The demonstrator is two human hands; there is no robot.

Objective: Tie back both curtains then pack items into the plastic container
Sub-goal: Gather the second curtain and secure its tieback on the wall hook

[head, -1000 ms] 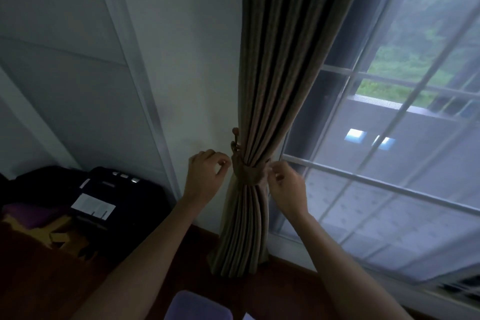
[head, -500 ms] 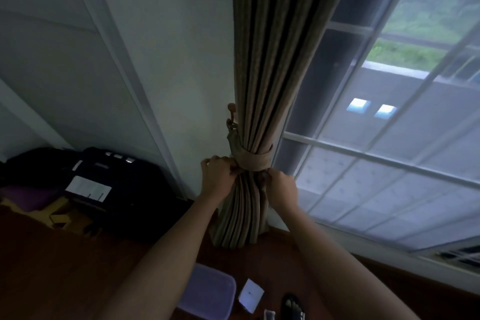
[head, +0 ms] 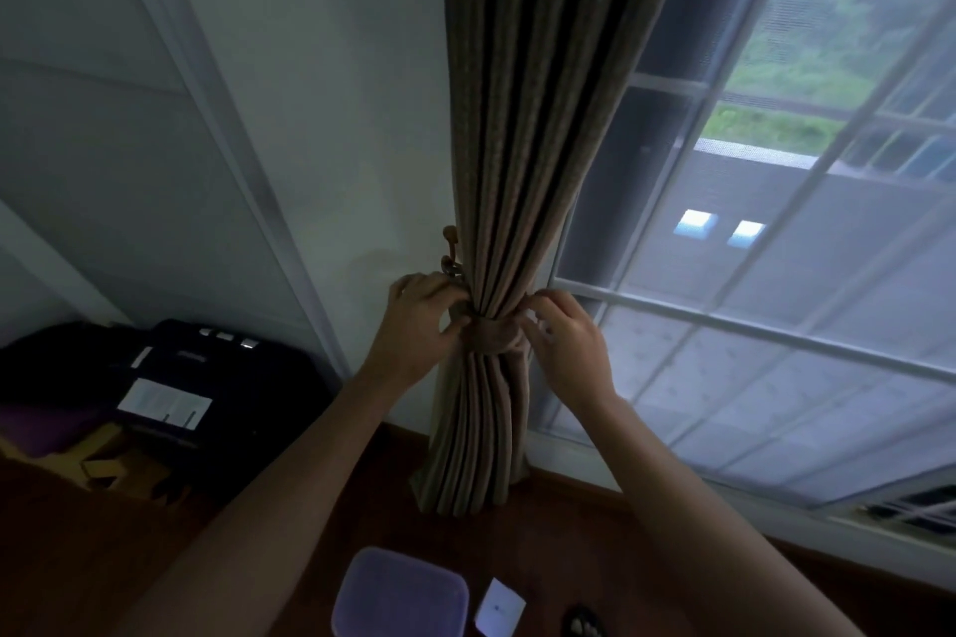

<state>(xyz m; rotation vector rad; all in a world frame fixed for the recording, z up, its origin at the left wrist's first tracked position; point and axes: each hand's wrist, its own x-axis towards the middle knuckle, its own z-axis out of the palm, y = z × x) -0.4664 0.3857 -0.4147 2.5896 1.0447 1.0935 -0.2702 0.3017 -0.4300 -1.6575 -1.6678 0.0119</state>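
Hands: left hand (head: 421,321) grips tieback (head: 491,337) beside wall hook (head: 450,254), right hand (head: 566,344) pinches its window-side edge | change: both moved up from just beneath the band | curtain (head: 517,145) cinched, likely final tidy | plastic container (head: 401,595) on floor, packing still ahead

Brown pleated curtain (head: 522,119), hanging upright at the left edge of the window, gathered into a narrow waist and flaring again down to the floor (head: 569,533). Matching fabric tie-back (head: 491,339), wrapped round the waist; the left hand (head: 419,321) grips its left end, and the right hand (head: 566,341) pinches its right end. Translucent plastic container (head: 401,595), rounded square, flat on the near floor. A white card (head: 499,613) lies just to its right, with a small dark item (head: 584,626) beyond, too dim to identify.
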